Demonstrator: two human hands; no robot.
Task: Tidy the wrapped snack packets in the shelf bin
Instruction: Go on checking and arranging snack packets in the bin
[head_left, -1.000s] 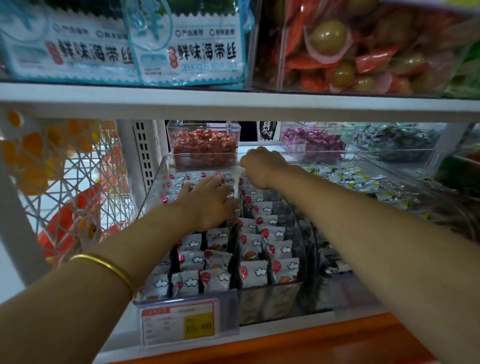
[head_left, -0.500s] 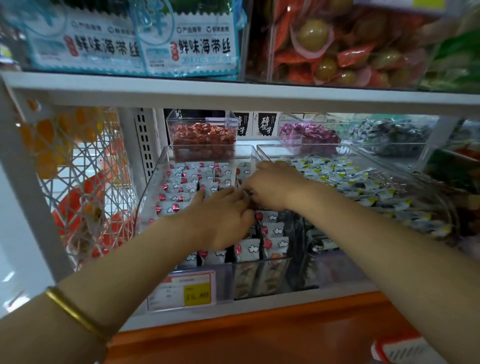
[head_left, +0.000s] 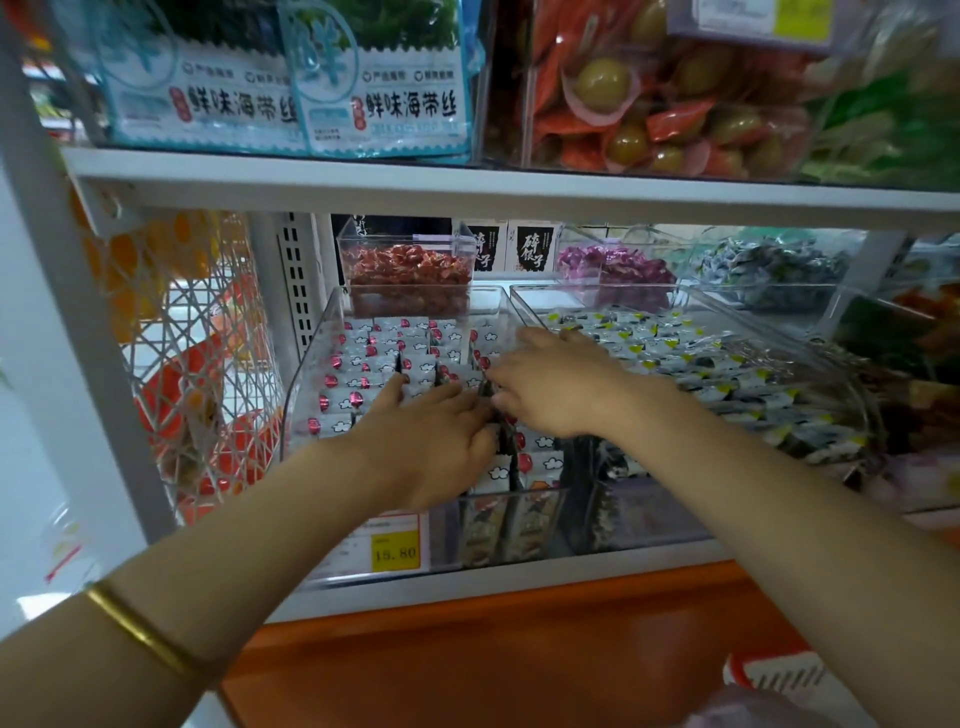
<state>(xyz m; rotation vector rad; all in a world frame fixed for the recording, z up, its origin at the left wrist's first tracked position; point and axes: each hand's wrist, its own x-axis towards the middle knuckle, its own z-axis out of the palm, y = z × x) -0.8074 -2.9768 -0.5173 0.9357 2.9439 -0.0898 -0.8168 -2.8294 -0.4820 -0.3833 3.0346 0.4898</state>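
Observation:
A clear plastic shelf bin (head_left: 311, 374) holds rows of small white snack packets (head_left: 363, 364) printed with red dots and clouds. My left hand (head_left: 426, 447) lies palm down on the packets in the bin's middle, fingers pointing right and back. My right hand (head_left: 550, 384) rests just right of it, fingers spread over the packets by the bin's right wall. The two hands almost touch. Whether either hand pinches a packet is hidden under the fingers. A gold bangle (head_left: 140, 634) circles my left wrist.
A second clear bin (head_left: 779, 332) of white, black and yellow packets sits to the right. Behind stand small tubs of red sweets (head_left: 408, 270) and purple sweets (head_left: 613, 265). A yellow price tag (head_left: 395, 551) hangs on the front. A white shelf board (head_left: 467, 187) runs overhead.
Both hands have drawn back from the rear of the bin toward its middle and come closer together. The view has shifted down a little.

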